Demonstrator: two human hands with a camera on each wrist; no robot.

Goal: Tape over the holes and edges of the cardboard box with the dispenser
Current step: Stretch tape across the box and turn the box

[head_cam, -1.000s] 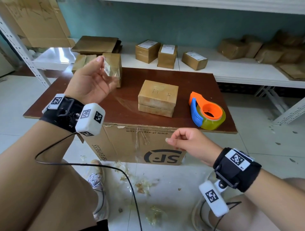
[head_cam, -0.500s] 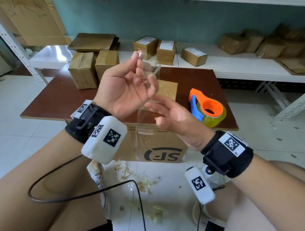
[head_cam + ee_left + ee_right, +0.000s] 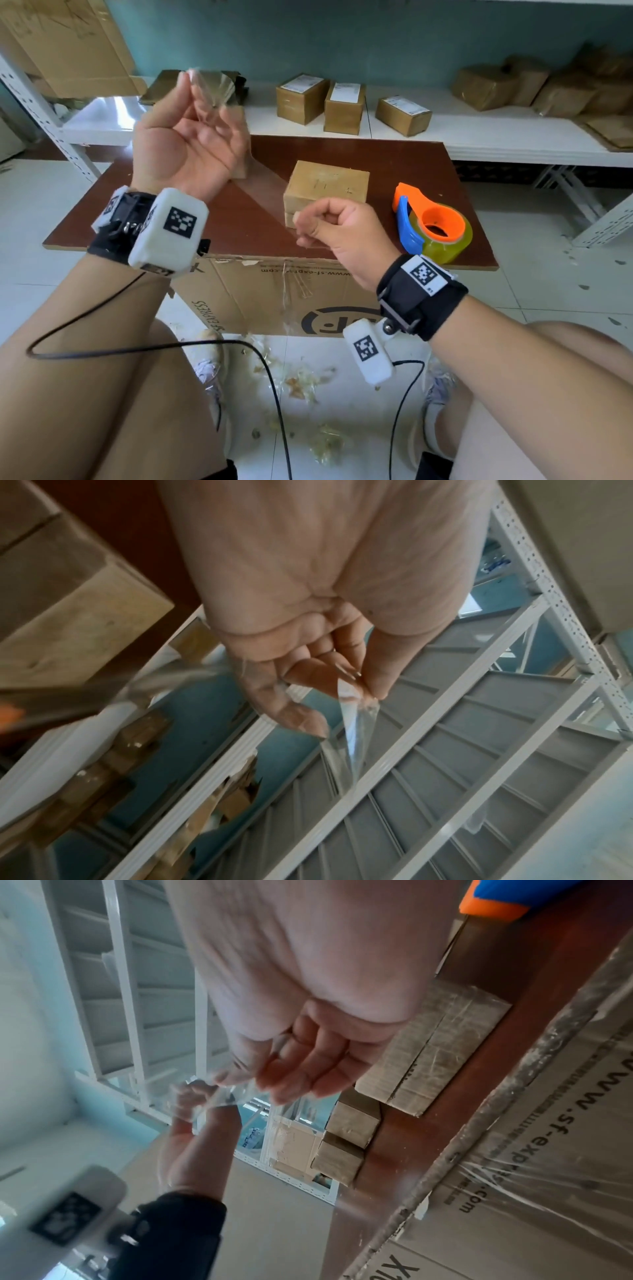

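Brown tabletop point(image 3: 394, 164) is bearing the cardboard box point(image 3: 325, 188); both hands are pinching a clear tape strip point(image 3: 263, 185) slanting from raised left hand point(image 3: 185, 144) down to right hand point(image 3: 339, 233), just before the box.

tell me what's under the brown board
A big cardboard carton printed with a courier logo sits under the board and holds it up. Only its front face shows; its top and contents are covered by the board.

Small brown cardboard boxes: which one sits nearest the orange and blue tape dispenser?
The lone flat brown cardboard box mid-board, just left of the orange and blue tape dispenser. The three labelled boxes stand farther back on the white shelf.
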